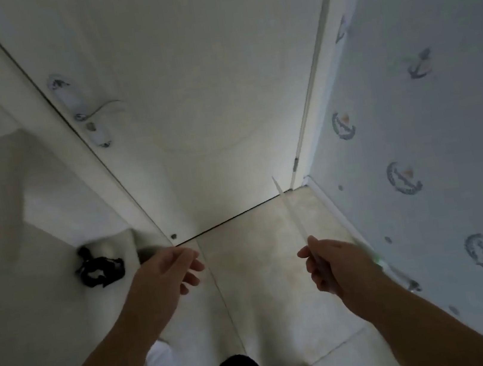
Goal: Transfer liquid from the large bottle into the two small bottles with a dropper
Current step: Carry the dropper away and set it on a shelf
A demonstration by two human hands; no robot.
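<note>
- R hand grip pinching dropper, tip pointing up twd white door.
- L hand grip loose, fingers relaxed, holding nothing, over tiled floor.

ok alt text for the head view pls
Seen from above, a person stands facing a closed white door, the right hand gripping a thin clear dropper that points up toward the door. The left hand hangs open and holds nothing; no bottles are in view.
</note>
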